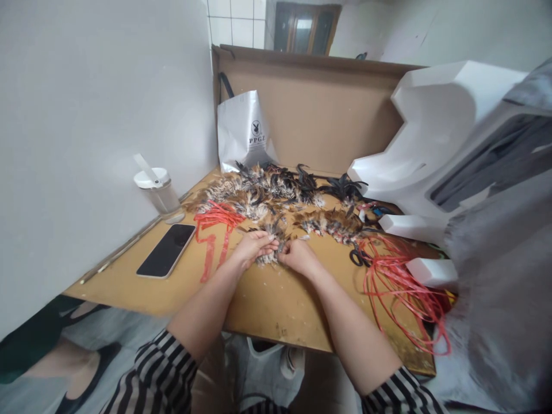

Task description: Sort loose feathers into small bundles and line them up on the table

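Note:
A small bunch of brown and grey feathers (pixel 268 257) lies on the wooden table between my hands. My left hand (pixel 254 246) is closed on its left side, thumb and fingertips pinched together over the feathers. From the right, my right hand (pixel 299 256) presses curled fingers against the same bunch; its fingertips are partly hidden. Just behind sits a long heap of brown, white and black feathers (pixel 254 192). A row of brown feathers (pixel 330 223) lies to the right of it. Red plastic strips (pixel 219 215) are bundled left of my left hand.
A black-screened phone (pixel 167 251) and a lidded cup (pixel 157 190) stand left. Black-handled scissors (pixel 359 256) and a tangle of red strips (pixel 403 282) lie right, beside white foam packing (pixel 435 115). A silver bag (pixel 241 135) leans at the back. Another person's leg (pixel 69 359) shows lower left.

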{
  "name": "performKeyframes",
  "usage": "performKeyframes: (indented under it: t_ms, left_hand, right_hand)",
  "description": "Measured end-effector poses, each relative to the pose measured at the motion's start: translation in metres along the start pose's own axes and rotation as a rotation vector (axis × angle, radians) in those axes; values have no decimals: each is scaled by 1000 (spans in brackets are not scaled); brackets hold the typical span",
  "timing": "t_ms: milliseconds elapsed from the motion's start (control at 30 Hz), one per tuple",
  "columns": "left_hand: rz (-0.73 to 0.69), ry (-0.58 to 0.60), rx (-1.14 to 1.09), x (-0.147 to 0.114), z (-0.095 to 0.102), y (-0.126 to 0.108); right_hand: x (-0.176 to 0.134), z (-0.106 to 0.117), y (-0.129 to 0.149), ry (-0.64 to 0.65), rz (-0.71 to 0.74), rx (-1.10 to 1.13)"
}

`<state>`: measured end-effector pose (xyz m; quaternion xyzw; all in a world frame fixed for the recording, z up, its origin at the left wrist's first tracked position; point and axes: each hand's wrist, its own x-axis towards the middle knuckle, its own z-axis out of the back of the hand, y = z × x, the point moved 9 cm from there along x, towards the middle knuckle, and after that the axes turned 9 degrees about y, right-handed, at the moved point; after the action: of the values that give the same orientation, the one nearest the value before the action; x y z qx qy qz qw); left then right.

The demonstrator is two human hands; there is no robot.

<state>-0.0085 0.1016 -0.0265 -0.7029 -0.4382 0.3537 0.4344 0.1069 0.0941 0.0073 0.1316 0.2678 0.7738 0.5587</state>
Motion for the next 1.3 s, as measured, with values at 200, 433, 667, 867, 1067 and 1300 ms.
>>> performKeyframes:
  t_ms: [200,433,667,867,1067,1300]
  left_hand:
    - [-9,-15,-22,-1,0,-3]
    - [-16,7,-85,-1,-4,-3]
    - [-21,43,-94,-1,-8,-3]
    - [-68,53,-134,-1,-10,-6]
    - [-55,114,-110,-2,-18,-6]
    - [-14,72,-17,-2,-14,0]
  right_hand:
    - [6,3,-13,91,28,266]
    - [3,17,-19,69,6,710]
    - [2,7,-14,153,10,926]
    - [2,2,-10,228,43,978]
    - [2,1,-7,245,68,961]
    - [5,4,-19,194,14,948]
